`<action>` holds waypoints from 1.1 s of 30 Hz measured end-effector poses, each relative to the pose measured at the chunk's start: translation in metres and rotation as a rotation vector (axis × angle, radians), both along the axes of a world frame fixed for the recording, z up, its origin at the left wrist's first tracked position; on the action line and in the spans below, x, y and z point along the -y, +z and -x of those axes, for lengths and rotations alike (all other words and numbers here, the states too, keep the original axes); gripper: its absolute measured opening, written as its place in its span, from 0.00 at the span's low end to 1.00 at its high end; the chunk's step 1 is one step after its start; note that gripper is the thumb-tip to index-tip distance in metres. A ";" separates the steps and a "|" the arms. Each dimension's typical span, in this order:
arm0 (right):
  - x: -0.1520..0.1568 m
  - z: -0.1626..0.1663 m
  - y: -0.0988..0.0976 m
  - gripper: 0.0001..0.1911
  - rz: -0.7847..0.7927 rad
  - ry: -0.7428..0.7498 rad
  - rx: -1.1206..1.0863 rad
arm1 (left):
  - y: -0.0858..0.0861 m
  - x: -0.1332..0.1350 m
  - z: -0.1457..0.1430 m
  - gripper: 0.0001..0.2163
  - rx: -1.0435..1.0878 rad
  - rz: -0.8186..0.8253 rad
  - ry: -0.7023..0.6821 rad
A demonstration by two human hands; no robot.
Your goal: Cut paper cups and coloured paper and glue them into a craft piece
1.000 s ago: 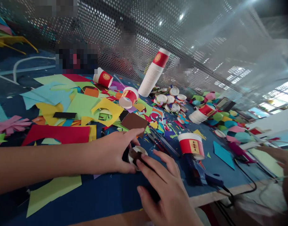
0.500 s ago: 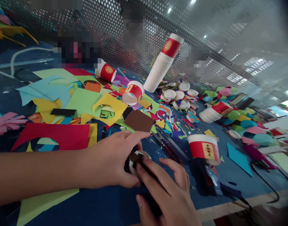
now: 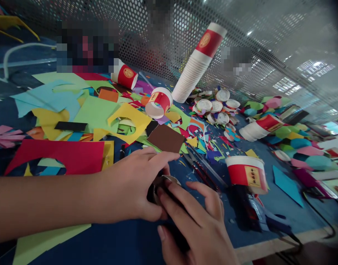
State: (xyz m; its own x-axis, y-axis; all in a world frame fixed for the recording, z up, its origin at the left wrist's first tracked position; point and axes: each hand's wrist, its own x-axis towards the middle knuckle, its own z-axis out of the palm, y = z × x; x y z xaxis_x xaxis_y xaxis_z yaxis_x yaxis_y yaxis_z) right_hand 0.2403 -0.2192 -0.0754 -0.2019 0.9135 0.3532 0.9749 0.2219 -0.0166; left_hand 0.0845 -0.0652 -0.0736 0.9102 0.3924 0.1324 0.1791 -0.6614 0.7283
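My left hand (image 3: 138,184) is wrapped round a small round paper piece (image 3: 172,179) with a pale rim and dark brown or black paper on it. Most of this piece is hidden behind my fingers. My right hand (image 3: 198,224) presses its index and middle fingertips onto the dark paper, its thumb held lower, apart from them. Whether the right hand also grips something dark beneath its fingers, I cannot tell. Just beyond my hands lies a brown paper sheet (image 3: 166,138). Scissors (image 3: 199,167) rest on the table to its right.
A red and white paper cup (image 3: 247,173) stands at right, beside a dark blue glue gun (image 3: 257,211) with a cord. Farther back are a leaning stack of cups (image 3: 196,66) and cut cup bottoms (image 3: 213,106). Coloured paper scraps (image 3: 99,114) cover the left.
The right fingertips have moved slightly deeper over the round piece, covering more of its dark paper. The view has shifted a little; both hands stay on the piece.
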 end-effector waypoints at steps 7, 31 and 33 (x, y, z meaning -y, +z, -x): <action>0.012 -0.014 -0.003 0.30 -0.009 0.015 0.080 | 0.002 0.000 0.000 0.39 0.001 -0.004 0.006; 0.012 0.007 -0.011 0.25 -0.072 -0.138 -0.014 | 0.003 0.001 0.001 0.36 0.031 -0.030 0.021; 0.012 0.010 -0.012 0.22 -0.097 -0.176 -0.068 | 0.002 0.001 0.001 0.36 0.032 -0.028 0.020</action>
State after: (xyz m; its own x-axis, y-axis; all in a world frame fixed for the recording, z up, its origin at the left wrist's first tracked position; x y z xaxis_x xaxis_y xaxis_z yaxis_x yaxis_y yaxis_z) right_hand 0.2307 -0.2312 -0.0876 -0.0150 0.8936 0.4486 0.9961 0.0521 -0.0706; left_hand 0.0833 -0.0660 -0.0715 0.8974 0.4063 0.1724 0.1695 -0.6779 0.7153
